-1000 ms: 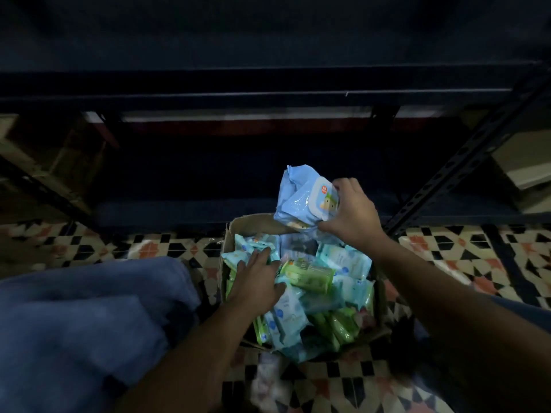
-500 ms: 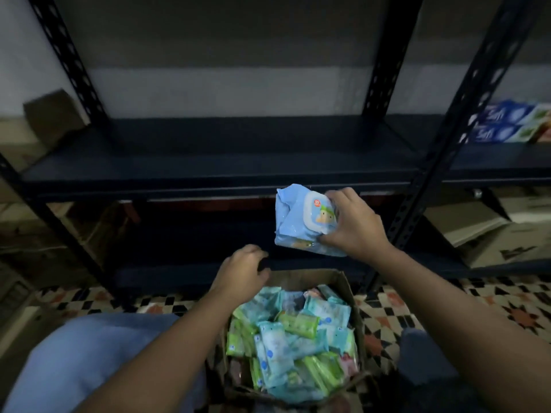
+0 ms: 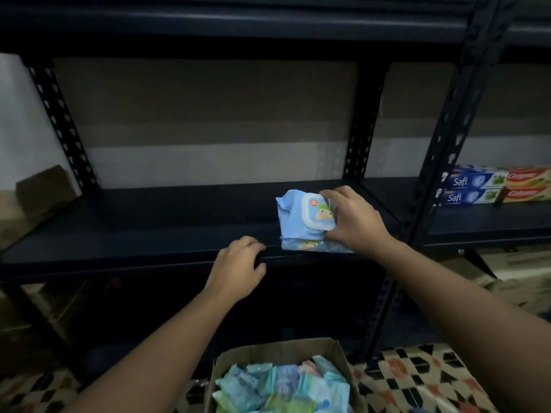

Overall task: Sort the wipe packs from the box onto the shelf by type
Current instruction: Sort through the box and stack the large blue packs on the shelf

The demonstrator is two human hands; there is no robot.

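My right hand (image 3: pixel 353 220) grips a light blue wipe pack (image 3: pixel 299 226) with a white lid and a cartoon figure, holding it at the front edge of the dark shelf board (image 3: pixel 167 222). A second blue pack seems to lie under it in the same grip. My left hand (image 3: pixel 238 268) holds nothing and its curled fingers rest at the shelf's front lip, left of the pack. Below, at the bottom of the view, the cardboard box (image 3: pixel 235 357) holds several blue and green wipe packs (image 3: pixel 286 386).
Toothpaste cartons (image 3: pixel 495 186) are stacked on the neighbouring shelf bay to the right. Black perforated uprights (image 3: pixel 441 150) separate the bays. Cardboard boxes (image 3: pixel 518 272) sit low on the right, another brown box (image 3: pixel 44 189) at the left. The floor is patterned tile (image 3: pixel 423 380).
The view rose from the box to the shelf. My right hand carried the blue pack up from the box to the shelf edge. My left hand left the box and reached the shelf lip.
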